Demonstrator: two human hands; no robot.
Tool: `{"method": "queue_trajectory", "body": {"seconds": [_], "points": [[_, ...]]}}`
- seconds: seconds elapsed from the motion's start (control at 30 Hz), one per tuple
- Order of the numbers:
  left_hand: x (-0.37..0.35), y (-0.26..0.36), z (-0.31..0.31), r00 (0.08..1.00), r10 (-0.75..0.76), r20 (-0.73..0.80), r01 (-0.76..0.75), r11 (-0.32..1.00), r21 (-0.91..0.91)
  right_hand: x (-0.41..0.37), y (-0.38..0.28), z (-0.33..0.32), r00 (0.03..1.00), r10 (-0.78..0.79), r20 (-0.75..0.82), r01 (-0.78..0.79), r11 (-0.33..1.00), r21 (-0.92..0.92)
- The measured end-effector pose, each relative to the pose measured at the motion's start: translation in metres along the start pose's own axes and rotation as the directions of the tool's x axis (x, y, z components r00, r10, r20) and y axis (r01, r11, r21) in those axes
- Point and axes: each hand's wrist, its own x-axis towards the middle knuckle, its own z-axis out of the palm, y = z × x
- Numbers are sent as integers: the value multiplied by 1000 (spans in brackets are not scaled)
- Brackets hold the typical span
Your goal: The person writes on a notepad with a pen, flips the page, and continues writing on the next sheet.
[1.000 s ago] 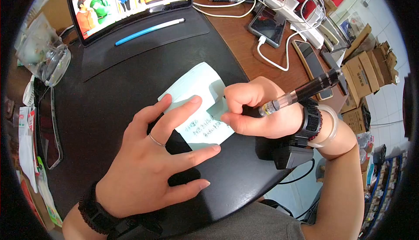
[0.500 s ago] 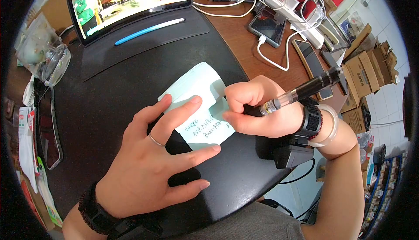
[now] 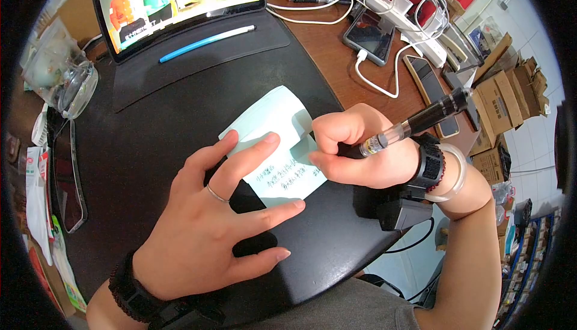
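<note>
A pale mint pad of sticky notes (image 3: 279, 111) lies at a slant on the black desk mat, with several short lines of dark handwriting on its lower part. My left hand (image 3: 210, 216) is spread over its left and lower edges, fingertips on the paper. A ring sits on one finger. In my right hand (image 3: 360, 150) a pen (image 3: 415, 124) with a clear barrel and black end is pinched between thumb and fingers, tilted up to the right. My fist rests at the pad's right edge, and the pen's tip is hidden behind the fingers.
A tablet (image 3: 186, 6) playing video stands at the back, a blue pen (image 3: 207, 43) on its cover. Phones (image 3: 371, 34), white cables and a power strip (image 3: 415, 30) crowd the back right. A clear plastic cup (image 3: 69, 84) is at left, cardboard boxes (image 3: 499, 102) at right.
The picture on the tablet is different. Both hands, the pen and the pad keep nearly the same places, with only a very slight shift.
</note>
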Motion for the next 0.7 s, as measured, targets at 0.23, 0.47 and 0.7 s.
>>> {"method": "queue_trajectory", "body": {"seconds": [0.23,0.47,0.7], "points": [[0,0,0,1000,9,-7,-9,1000,3,0,3,0,1000,21,-20,-20,999,43],[0,0,1,1000,16,-4,-16,1000,18,-1,2,-2,999,35,13,-35,999,19],[1,1,0,1000,1,2,-1,1000,18,-1,4,0,999,-16,-34,16,1000,12]]}}
